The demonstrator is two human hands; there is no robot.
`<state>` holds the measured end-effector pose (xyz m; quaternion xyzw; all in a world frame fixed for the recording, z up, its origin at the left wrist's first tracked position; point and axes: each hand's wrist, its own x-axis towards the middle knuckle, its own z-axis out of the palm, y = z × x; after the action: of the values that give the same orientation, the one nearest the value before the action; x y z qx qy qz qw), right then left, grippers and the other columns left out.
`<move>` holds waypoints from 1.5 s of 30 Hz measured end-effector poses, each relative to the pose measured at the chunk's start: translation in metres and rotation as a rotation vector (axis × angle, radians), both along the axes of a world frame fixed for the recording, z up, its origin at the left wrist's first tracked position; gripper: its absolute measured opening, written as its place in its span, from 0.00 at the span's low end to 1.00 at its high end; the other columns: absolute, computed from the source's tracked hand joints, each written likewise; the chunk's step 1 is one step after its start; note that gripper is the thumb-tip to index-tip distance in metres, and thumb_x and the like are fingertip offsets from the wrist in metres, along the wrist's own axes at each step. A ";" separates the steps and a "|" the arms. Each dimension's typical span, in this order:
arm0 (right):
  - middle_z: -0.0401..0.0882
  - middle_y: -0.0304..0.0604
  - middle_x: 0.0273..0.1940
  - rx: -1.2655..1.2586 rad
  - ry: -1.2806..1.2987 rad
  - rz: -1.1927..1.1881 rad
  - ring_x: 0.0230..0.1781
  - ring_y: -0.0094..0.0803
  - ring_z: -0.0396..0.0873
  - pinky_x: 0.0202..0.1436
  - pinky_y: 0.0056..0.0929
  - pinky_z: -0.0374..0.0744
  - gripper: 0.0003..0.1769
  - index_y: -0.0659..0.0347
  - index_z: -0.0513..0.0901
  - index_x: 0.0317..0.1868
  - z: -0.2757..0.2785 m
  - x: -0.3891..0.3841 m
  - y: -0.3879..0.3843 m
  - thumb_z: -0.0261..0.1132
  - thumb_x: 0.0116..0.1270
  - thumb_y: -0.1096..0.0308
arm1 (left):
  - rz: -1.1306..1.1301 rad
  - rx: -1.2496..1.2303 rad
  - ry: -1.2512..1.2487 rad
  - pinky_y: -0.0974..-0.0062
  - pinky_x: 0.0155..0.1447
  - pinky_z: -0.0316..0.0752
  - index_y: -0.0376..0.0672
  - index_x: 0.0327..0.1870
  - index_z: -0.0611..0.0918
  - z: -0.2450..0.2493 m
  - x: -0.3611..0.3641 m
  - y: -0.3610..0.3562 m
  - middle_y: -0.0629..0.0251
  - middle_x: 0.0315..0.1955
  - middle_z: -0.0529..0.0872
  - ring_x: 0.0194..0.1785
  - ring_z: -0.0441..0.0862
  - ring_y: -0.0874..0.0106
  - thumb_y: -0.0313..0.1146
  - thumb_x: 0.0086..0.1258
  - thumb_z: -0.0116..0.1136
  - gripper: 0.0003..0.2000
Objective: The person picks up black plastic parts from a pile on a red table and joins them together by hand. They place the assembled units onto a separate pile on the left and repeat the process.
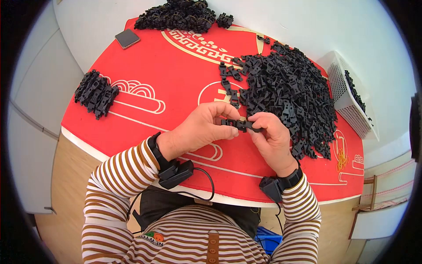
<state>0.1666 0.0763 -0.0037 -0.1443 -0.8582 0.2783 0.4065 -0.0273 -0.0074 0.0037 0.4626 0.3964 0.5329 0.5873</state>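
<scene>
Near the middle of the red-covered table, my left hand pinches one end of a black plastic buckle between thumb and fingers. My right hand grips the other end, its thumb and index finger curled round it. The buckle lies level between the two hands, partly hidden by the fingertips. Just beyond my right hand spreads a big heap of loose black buckles. A few single buckles lie at the heap's left side, a little beyond the fingers.
Rows of stacked buckles sit at the table's left. Bundled buckles are piled at the back, with a dark phone nearby. A white perforated basket holding more buckles stands at the right. Yellow rubber bands lie near the right edge.
</scene>
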 end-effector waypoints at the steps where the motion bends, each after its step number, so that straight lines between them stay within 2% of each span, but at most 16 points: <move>1: 0.78 0.46 0.40 -0.008 -0.015 0.003 0.39 0.37 0.78 0.41 0.28 0.78 0.12 0.62 0.75 0.36 0.003 0.000 -0.002 0.66 0.52 0.83 | 0.007 -0.003 -0.016 0.82 0.46 0.79 0.36 0.47 0.75 -0.001 0.000 0.000 0.67 0.40 0.79 0.41 0.81 0.80 0.19 0.62 0.59 0.13; 6: 0.78 0.46 0.41 -0.068 -0.056 0.052 0.39 0.36 0.79 0.40 0.28 0.79 0.14 0.62 0.76 0.37 0.010 0.001 -0.004 0.67 0.51 0.82 | 0.044 0.050 0.024 0.82 0.48 0.78 0.37 0.46 0.74 0.000 -0.002 0.001 0.67 0.40 0.79 0.43 0.80 0.80 0.19 0.63 0.57 0.12; 9: 0.78 0.44 0.41 -0.174 -0.020 0.046 0.38 0.30 0.79 0.37 0.23 0.78 0.13 0.62 0.77 0.38 0.006 0.002 -0.002 0.68 0.52 0.81 | 0.031 0.075 -0.006 0.82 0.48 0.78 0.37 0.46 0.74 -0.001 -0.002 0.001 0.68 0.39 0.79 0.43 0.80 0.80 0.19 0.63 0.58 0.11; 12: 0.79 0.42 0.40 -0.188 -0.001 0.042 0.35 0.23 0.78 0.35 0.19 0.77 0.11 0.63 0.76 0.40 0.003 0.004 0.002 0.65 0.58 0.80 | 0.016 0.093 -0.054 0.82 0.48 0.77 0.37 0.45 0.74 -0.001 -0.002 0.001 0.68 0.40 0.79 0.42 0.79 0.80 0.20 0.63 0.58 0.11; 15: 0.79 0.40 0.38 -0.462 0.219 0.052 0.33 0.19 0.77 0.35 0.17 0.76 0.09 0.65 0.74 0.44 0.005 0.004 -0.007 0.61 0.64 0.77 | 0.038 0.117 0.026 0.83 0.48 0.75 0.38 0.45 0.74 -0.001 -0.002 0.002 0.68 0.40 0.79 0.42 0.78 0.81 0.19 0.63 0.58 0.11; 16: 0.79 0.39 0.36 -0.535 0.151 0.103 0.31 0.19 0.77 0.34 0.15 0.76 0.10 0.67 0.72 0.48 0.008 0.011 -0.004 0.58 0.67 0.75 | 0.054 0.125 0.073 0.83 0.48 0.74 0.38 0.45 0.74 -0.001 -0.002 0.001 0.68 0.39 0.78 0.42 0.77 0.82 0.19 0.63 0.58 0.11; 19: 0.79 0.39 0.35 -0.701 0.070 0.208 0.30 0.18 0.77 0.33 0.14 0.76 0.11 0.66 0.73 0.49 0.012 0.008 -0.009 0.58 0.68 0.74 | 0.053 0.163 0.156 0.83 0.48 0.73 0.38 0.44 0.74 -0.004 -0.001 0.001 0.69 0.39 0.78 0.43 0.76 0.82 0.18 0.62 0.57 0.11; 23: 0.79 0.38 0.34 -0.768 0.047 0.185 0.28 0.16 0.75 0.32 0.14 0.75 0.11 0.66 0.74 0.49 0.013 0.008 -0.011 0.59 0.68 0.74 | 0.041 0.207 0.157 0.83 0.48 0.72 0.38 0.44 0.74 -0.005 -0.001 0.001 0.70 0.39 0.77 0.44 0.75 0.83 0.17 0.62 0.56 0.11; 32: 0.78 0.35 0.31 -0.739 0.029 0.085 0.26 0.14 0.72 0.30 0.13 0.72 0.09 0.64 0.75 0.46 0.015 0.008 -0.010 0.59 0.67 0.74 | 0.042 0.287 0.108 0.83 0.47 0.71 0.38 0.43 0.74 -0.006 0.002 0.001 0.70 0.40 0.75 0.44 0.74 0.83 0.16 0.61 0.55 0.11; 35: 0.77 0.36 0.33 -0.710 0.045 0.130 0.28 0.14 0.72 0.30 0.13 0.72 0.09 0.65 0.75 0.46 0.011 0.009 -0.007 0.60 0.66 0.75 | 0.052 0.326 0.144 0.82 0.47 0.70 0.39 0.43 0.75 -0.006 0.001 0.001 0.70 0.40 0.74 0.43 0.73 0.82 0.16 0.61 0.55 0.11; 41: 0.77 0.37 0.39 -0.503 0.148 0.175 0.31 0.17 0.73 0.31 0.15 0.72 0.10 0.65 0.76 0.44 0.005 0.007 -0.009 0.63 0.61 0.79 | 0.088 0.515 0.256 0.79 0.48 0.70 0.39 0.43 0.75 -0.004 -0.001 0.000 0.68 0.39 0.73 0.42 0.72 0.79 0.15 0.61 0.55 0.11; 44: 0.77 0.39 0.38 -0.164 0.073 0.088 0.31 0.19 0.74 0.32 0.17 0.73 0.09 0.64 0.78 0.39 0.007 0.007 -0.004 0.63 0.57 0.82 | 0.085 0.549 0.236 0.78 0.48 0.70 0.39 0.43 0.75 0.000 0.001 -0.002 0.67 0.39 0.73 0.42 0.72 0.78 0.15 0.61 0.55 0.11; 45: 0.78 0.40 0.38 -0.153 0.085 0.082 0.32 0.21 0.75 0.33 0.17 0.73 0.09 0.64 0.78 0.38 0.008 0.007 -0.004 0.63 0.56 0.82 | 0.083 0.564 0.235 0.78 0.47 0.70 0.38 0.43 0.75 -0.001 0.001 -0.002 0.67 0.38 0.73 0.42 0.72 0.78 0.14 0.61 0.55 0.11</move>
<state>0.1735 0.0722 0.0039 -0.1278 -0.8217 0.3652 0.4184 -0.0260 -0.0097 0.0028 0.6490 0.3166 0.5885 0.3636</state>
